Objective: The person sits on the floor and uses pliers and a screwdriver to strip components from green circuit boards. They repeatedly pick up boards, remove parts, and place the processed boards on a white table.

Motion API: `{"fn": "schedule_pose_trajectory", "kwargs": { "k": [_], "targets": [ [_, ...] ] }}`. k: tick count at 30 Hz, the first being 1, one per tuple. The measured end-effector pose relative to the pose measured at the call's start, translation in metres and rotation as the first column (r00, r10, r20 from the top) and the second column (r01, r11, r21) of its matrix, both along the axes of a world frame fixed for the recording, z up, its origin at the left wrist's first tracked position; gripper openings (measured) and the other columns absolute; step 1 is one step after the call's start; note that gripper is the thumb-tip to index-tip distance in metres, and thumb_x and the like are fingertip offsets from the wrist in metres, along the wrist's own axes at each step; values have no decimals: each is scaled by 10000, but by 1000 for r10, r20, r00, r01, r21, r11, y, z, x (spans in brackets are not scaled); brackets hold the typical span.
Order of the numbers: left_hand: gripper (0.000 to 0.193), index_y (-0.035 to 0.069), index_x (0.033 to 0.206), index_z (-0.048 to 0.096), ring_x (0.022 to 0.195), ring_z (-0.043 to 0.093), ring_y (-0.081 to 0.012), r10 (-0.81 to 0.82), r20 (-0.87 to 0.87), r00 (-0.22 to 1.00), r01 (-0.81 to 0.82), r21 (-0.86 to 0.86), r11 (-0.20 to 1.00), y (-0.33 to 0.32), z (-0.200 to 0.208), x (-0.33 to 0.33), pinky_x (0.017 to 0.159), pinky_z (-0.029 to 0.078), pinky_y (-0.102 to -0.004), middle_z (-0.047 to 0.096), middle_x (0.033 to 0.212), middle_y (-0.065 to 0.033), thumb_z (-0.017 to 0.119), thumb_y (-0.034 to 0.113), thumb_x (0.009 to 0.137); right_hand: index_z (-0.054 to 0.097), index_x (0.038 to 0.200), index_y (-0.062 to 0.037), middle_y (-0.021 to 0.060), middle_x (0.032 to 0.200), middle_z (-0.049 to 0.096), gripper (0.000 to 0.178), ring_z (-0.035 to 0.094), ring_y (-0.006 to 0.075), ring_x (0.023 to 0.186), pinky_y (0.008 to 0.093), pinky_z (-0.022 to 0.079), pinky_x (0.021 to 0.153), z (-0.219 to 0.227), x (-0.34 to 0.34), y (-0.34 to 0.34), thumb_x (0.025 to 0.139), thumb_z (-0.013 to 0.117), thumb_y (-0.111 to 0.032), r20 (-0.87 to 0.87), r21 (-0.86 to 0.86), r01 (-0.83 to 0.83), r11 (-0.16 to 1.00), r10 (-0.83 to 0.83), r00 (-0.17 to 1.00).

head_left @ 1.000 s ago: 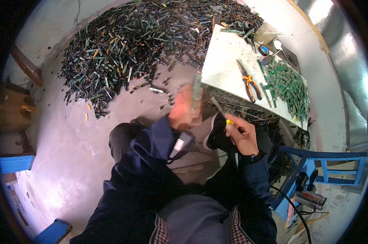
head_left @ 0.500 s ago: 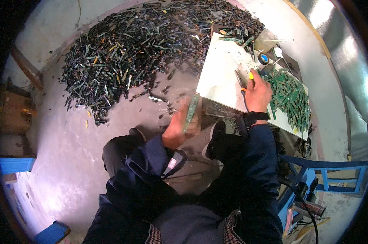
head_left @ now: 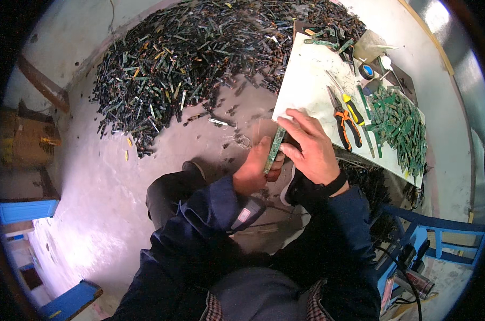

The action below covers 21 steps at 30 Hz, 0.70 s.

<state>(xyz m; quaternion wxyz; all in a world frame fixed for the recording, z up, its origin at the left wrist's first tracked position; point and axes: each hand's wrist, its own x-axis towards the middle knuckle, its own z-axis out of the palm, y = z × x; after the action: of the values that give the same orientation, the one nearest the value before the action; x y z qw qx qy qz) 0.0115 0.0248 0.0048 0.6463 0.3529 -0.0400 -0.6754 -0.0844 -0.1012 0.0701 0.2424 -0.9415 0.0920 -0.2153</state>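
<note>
A narrow green circuit board strip [head_left: 275, 151] is gripped in my left hand [head_left: 251, 171], fingers wrapped round its lower part. It slants up and to the right, above the floor by the board's near corner. My right hand [head_left: 313, 152] reaches over from the right with its fingers stretched and apart; the index fingertip is at the strip's upper end, though whether it touches cannot be made out. On the white board [head_left: 298, 80] lie pliers [head_left: 345, 120] with orange and black handles and a screwdriver [head_left: 352, 107] with a yellow and black handle.
A heap of green strips [head_left: 395, 125] covers the board's right side. Near its far edge stand a blue-centred tape roll [head_left: 366, 71] and a pale container [head_left: 368, 47]. A large pile of dark strips [head_left: 183, 64] spreads over the floor. Blue chair [head_left: 440, 235] at right.
My right hand has left the tools on the white board and come left to the strip. My left hand, blurred before, now holds the strip nearly still. The view has shifted slightly.
</note>
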Motion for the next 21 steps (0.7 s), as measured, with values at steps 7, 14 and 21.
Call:
{"fn": "schedule_pose_trajectory", "kwargs": {
  "k": [7, 14, 21],
  "targets": [
    [349, 107, 971, 448, 547, 291, -53, -91, 64, 994, 98, -122, 988, 14, 9, 2, 467, 226, -208, 369, 705, 35, 286, 416, 964, 595, 1031, -38, 107, 1040, 594, 350, 570, 316, 900, 381, 475, 782, -1, -2, -8, 697, 679, -102, 13, 27, -131, 991, 130, 991],
    [239, 65, 1133, 416, 597, 310, -58, -46, 387, 921, 146, -233, 961, 27, 8, -5, 482, 260, -200, 402, 810, 15, 383, 215, 949, 593, 1014, -26, 133, 1026, 607, 307, 592, 326, 864, 376, 500, 732, -6, -8, -3, 722, 665, -86, -34, -25, -98, 995, 97, 995],
    [186, 98, 972, 451, 503, 291, -54, -84, 73, 994, 83, 25, 996, 12, 16, -2, 445, 235, -198, 418, 696, 26, 329, 237, 957, 590, 1022, -2, 162, 974, 614, 291, 592, 333, 871, 381, 506, 723, -8, -2, 5, 734, 628, -19, 16, -164, -47, 985, 50, 999]
  ]
}}
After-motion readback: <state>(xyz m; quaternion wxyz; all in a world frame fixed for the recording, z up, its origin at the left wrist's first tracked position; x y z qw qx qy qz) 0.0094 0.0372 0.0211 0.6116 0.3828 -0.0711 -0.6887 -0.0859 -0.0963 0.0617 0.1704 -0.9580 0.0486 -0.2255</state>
